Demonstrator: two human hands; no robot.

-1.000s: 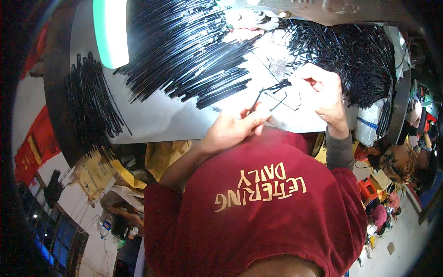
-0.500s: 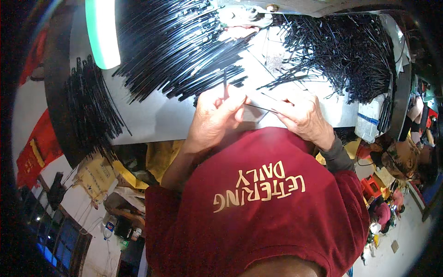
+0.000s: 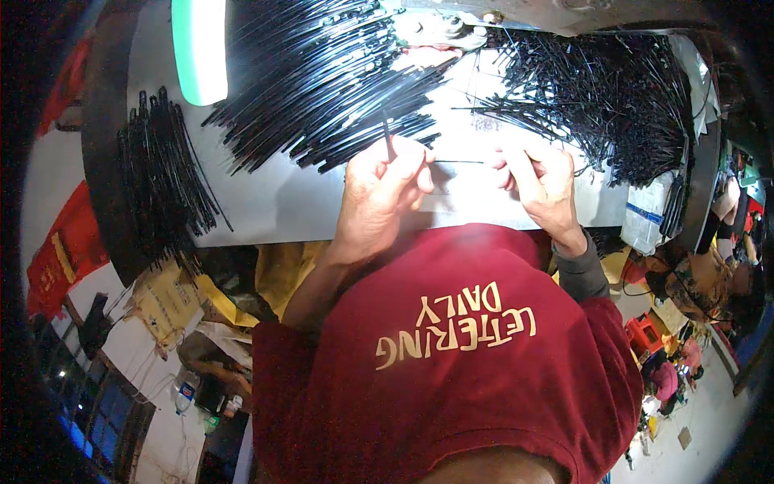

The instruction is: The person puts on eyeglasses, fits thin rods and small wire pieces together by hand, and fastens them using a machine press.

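My left hand (image 3: 375, 198) is closed over the near part of the table, with a thin black rod (image 3: 387, 133) sticking up past its thumb and fingers. A thinner black strand (image 3: 459, 162) runs almost level from that hand to the fingertips of my right hand (image 3: 547, 189). The right fingers are pinched at its end, though glare blurs the exact contact. Beyond my left hand lies a wide pile of long black rods (image 3: 298, 89). Past my right hand is a tangled heap of thin black strands (image 3: 597, 97).
The pale tabletop (image 3: 274, 202) carries a smaller bundle of black rods (image 3: 165, 161) that overhangs its left edge. A bright green-and-white lamp (image 3: 199, 56) hangs over the left side. Metal machine parts (image 3: 443, 32) stand at the back, and a white block with blue tape (image 3: 645, 216) sits at right.
My right hand has turned and risen slightly, its fingers now farther from the view's near edge. The strand between the hands went from slanting to nearly level. My left hand barely moved.
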